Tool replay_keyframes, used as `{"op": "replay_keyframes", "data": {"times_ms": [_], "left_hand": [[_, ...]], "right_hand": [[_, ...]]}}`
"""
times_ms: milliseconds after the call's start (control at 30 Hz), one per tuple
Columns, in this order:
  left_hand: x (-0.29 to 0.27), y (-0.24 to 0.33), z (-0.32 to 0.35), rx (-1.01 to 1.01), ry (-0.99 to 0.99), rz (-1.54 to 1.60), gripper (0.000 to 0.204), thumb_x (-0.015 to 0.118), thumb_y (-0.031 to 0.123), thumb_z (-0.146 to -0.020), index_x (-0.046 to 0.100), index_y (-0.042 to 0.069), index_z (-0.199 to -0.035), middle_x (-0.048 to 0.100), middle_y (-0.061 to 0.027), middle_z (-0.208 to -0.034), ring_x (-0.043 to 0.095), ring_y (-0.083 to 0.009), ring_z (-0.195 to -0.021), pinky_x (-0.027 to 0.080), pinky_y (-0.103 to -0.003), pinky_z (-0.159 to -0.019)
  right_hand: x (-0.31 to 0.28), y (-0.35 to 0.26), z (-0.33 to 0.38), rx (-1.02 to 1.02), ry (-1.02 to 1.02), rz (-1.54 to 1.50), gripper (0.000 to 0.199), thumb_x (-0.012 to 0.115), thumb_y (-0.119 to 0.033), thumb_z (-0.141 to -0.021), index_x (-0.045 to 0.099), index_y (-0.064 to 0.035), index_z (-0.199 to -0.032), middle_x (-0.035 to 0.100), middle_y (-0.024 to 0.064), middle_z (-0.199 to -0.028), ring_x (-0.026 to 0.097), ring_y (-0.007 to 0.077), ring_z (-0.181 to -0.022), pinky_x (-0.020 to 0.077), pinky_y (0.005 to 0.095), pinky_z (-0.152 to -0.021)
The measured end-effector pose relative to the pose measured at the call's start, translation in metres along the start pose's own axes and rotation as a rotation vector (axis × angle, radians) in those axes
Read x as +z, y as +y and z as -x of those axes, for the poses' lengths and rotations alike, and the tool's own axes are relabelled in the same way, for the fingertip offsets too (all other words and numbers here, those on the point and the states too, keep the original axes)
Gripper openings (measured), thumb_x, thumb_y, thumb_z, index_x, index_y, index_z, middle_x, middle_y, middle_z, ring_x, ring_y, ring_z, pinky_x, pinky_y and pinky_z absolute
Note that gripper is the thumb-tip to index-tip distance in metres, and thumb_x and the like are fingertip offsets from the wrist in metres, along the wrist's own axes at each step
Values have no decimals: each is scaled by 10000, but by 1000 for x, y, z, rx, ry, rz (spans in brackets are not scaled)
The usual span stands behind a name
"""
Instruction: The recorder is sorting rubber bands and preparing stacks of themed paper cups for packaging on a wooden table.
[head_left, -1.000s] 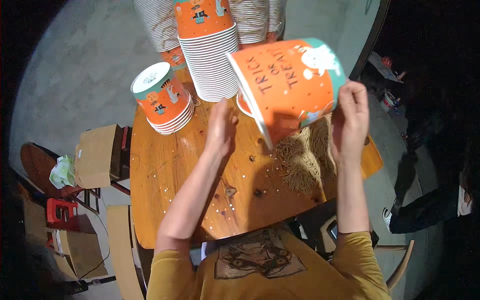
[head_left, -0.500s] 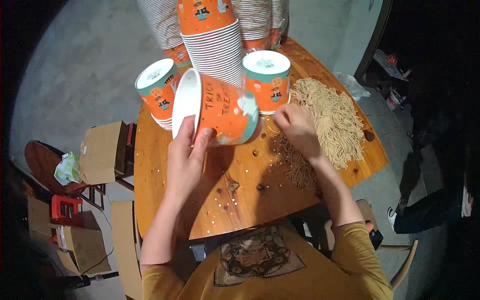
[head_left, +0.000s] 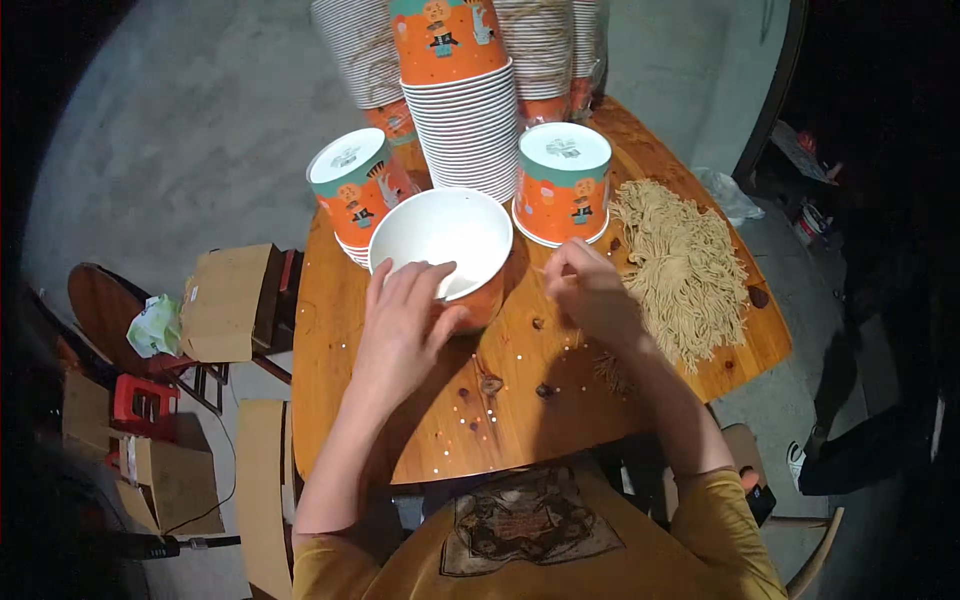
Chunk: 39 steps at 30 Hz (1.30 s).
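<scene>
A paper bucket [head_left: 485, 310], orange outside and white within, stands mouth up at the middle of the table, its opening tipped a little toward me. My left hand [head_left: 405, 320] grips its near left rim, fingers over the edge and the thumb outside. To the right of the bucket, my right hand [head_left: 590, 290] is closed in a pinch above the table. A thin tan cord [head_left: 538, 269] pokes out at its fingertips; the rest of it is hidden. Beside that hand lies a heap of tan cords [head_left: 690, 275].
Behind the bucket rises a tall stack of nested paper buckets [head_left: 460, 130], with bagged stacks [head_left: 355, 50] farther back. Upturned buckets stand left [head_left: 350, 195] and right [head_left: 563, 190]. White specks dot the wooden table [head_left: 400, 455]. Cardboard boxes [head_left: 228, 300] and a red stool [head_left: 145, 402] are at left.
The bucket has turned from lying tilted in my left hand to mouth up and lower. My left hand has shifted onto its near rim. My right hand stays closed beside the cords.
</scene>
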<state>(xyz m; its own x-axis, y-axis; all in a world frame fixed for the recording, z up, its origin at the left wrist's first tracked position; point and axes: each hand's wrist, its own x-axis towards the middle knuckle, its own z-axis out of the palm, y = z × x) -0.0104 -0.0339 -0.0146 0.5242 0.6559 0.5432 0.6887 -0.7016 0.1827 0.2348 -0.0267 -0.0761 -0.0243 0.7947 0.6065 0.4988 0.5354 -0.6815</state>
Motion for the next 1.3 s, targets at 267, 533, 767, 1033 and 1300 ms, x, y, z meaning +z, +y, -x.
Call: {"op": "replay_keyframes", "data": {"times_ms": [267, 533, 767, 1033, 1300], "left_hand": [[-1, -15, 5, 30, -90, 70, 500, 700, 268, -788, 521, 68, -1210, 524, -134, -1224, 408, -323, -1261, 274, -480, -1075], [-20, -30, 16, -21, -45, 37, 649, 565, -125, -683, 462, 84, -1289, 396, -103, -1382, 241, -350, -1370, 229, -479, -1105], [-14, -56, 6, 126, -98, -33, 195, 633, 11, -770, 550, 57, -940, 534, -89, -1154, 413, -295, -1265, 255, -483, -1093], [-15, -10, 1, 105, -118, 133, 300, 618, 92, -812, 568, 90, -1107, 559, -91, -1001, 503, -277, -1066, 234, -443, -1062], [-31, 26, 46, -459, -212, 727, 327, 579, 329, -919, 601, 25, -1036, 598, -57, -777, 538, -116, -647, 456, -263, -604]], "right_hand": [[69, -156, 24, -313, -393, -662, 136, 584, -75, -804, 523, -19, -912, 536, 128, -857, 581, 279, -776, 484, 363, -658], [58, -182, 14, -326, -492, -467, 115, 616, -81, -788, 505, -73, -815, 549, 93, -611, 598, 223, -531, 459, 345, -457], [43, -144, 38, 180, -513, -483, 95, 614, -96, -848, 542, -88, -910, 552, 12, -642, 566, 60, -584, 465, 246, -533], [46, -76, 43, 207, 56, -290, 117, 610, 7, -826, 518, -57, -860, 389, -29, -550, 401, 30, -522, 352, 234, -469], [49, -107, 43, -153, -88, -72, 111, 628, -54, -810, 536, -59, -871, 510, 90, -715, 581, 260, -591, 465, 344, -510]]}}
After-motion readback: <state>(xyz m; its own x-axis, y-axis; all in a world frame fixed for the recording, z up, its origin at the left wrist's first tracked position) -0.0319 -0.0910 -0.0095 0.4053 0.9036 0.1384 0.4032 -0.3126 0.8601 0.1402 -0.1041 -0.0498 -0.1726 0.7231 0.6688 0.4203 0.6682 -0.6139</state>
